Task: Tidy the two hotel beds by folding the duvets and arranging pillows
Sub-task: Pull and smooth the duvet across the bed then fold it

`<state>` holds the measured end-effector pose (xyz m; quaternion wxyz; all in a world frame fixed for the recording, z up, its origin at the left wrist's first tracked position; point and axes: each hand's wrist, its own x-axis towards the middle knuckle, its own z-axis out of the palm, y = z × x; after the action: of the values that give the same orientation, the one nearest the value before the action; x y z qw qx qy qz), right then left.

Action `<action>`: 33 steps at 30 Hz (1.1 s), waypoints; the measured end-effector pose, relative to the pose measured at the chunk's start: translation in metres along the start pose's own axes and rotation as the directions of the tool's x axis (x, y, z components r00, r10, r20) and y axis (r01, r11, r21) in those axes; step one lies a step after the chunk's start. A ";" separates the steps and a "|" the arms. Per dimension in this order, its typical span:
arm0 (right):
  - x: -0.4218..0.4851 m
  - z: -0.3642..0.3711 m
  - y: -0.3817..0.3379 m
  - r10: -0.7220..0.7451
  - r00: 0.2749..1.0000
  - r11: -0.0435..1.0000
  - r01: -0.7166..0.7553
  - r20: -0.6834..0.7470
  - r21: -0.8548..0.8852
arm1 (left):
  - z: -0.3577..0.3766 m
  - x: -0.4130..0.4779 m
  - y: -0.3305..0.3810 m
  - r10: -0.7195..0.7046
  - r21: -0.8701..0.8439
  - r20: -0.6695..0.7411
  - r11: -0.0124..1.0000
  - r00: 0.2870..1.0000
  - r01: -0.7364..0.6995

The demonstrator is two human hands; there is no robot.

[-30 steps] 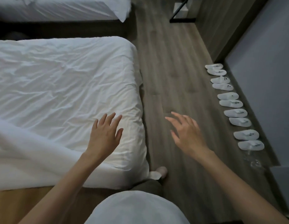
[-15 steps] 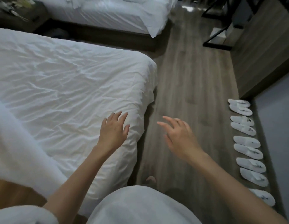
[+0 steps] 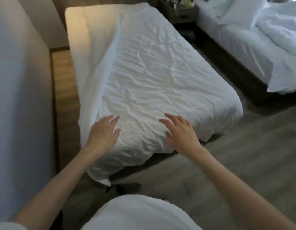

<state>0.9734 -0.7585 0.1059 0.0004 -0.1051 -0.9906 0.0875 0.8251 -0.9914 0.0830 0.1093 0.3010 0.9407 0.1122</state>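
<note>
Head camera: lowest in view is the person's white shirt (image 3: 140, 213), and both bare forearms reach forward from it over the grey floor (image 3: 243, 155). The left hand (image 3: 102, 131) and the right hand (image 3: 182, 131) are out over the foot end of the near bed (image 3: 160, 77), well apart from each other, fingers straight and spread, palms down, holding nothing. Whether the palms touch the sheet or hang just above it I cannot tell. The near bed shows a creased white sheet across its whole top. A duvet (image 3: 101, 72) lies bunched in a long ridge along the bed's left edge and hangs down that side, its near end just beside the left hand. A pale wall (image 3: 19, 80) stands to the left. Farther off, a dark nightstand (image 3: 182, 14) sits between the two beds. At the right, the far bed (image 3: 240, 52) carries a rumpled second duvet (image 3: 279, 34) and a pillow (image 3: 238, 12) at its head end.
</note>
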 end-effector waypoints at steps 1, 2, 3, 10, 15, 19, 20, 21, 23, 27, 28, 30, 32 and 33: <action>0.001 -0.001 0.000 -0.059 0.998 0.998 0.059 0.022 -0.005 | 0.001 -0.018 -0.004 -0.071 -0.014 -0.011 0.997 0.997 0.071; 0.003 -0.003 -0.003 -0.112 0.993 0.994 0.112 0.040 -0.001 | 0.002 -0.036 -0.010 -0.146 -0.041 -0.018 0.989 0.989 0.145; 0.005 -0.002 -0.007 -0.164 0.985 0.987 0.164 0.059 0.005 | 0.003 -0.053 -0.017 -0.223 -0.090 -0.021 0.971 0.975 0.220; 0.038 0.019 -0.060 -0.434 0.889 0.901 0.431 0.144 0.055 | 0.006 -0.140 -0.059 -0.553 -0.389 -0.076 0.782 0.830 0.486; 0.083 0.040 -0.107 -0.526 0.831 0.847 0.531 0.179 0.021 | 0.009 -0.138 -0.107 -0.646 -0.426 -0.042 0.701 0.762 0.571; 0.137 0.061 -0.146 -0.542 0.808 0.830 0.558 0.232 -0.008 | 0.015 -0.102 -0.155 -0.670 -0.458 0.020 0.654 0.742 0.602; 0.152 0.067 -0.156 -0.543 0.803 0.827 0.563 0.245 -0.011 | 0.016 -0.090 -0.168 -0.670 -0.473 0.036 0.642 0.742 0.603; 0.167 0.072 -0.166 -0.542 0.798 0.825 0.565 0.262 -0.013 | 0.016 -0.077 -0.181 -0.670 -0.486 0.052 0.631 0.741 0.605; 0.201 0.087 -0.187 -0.543 0.787 0.821 0.571 0.294 -0.011 | 0.018 -0.050 -0.209 -0.679 -0.527 0.083 0.591 0.729 0.610; 0.249 0.110 -0.210 -0.545 0.769 0.809 0.587 0.332 -0.031 | 0.026 -0.007 -0.237 -0.675 -0.576 0.129 0.546 0.727 0.609; 0.261 0.118 -0.216 -0.549 0.761 0.804 0.593 0.346 -0.030 | 0.031 0.003 -0.244 -0.669 -0.586 0.147 0.535 0.729 0.609; 0.284 0.137 -0.227 -0.551 0.747 0.800 0.600 0.373 -0.019 | 0.045 0.021 -0.257 -0.653 -0.599 0.187 0.516 0.734 0.612; 0.307 0.158 -0.237 -0.550 0.730 0.792 0.610 0.405 -0.023 | 0.062 0.036 -0.271 -0.647 -0.607 0.219 0.496 0.731 0.621; 0.320 0.169 -0.241 -0.544 0.724 0.791 0.611 0.424 -0.030 | 0.071 0.044 -0.278 -0.646 -0.610 0.241 0.480 0.724 0.631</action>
<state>0.6076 -0.9528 -0.0242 -0.1799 0.2296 -0.9563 0.0188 0.6592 -1.1758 -0.0673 0.2306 -0.1299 0.8828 0.3880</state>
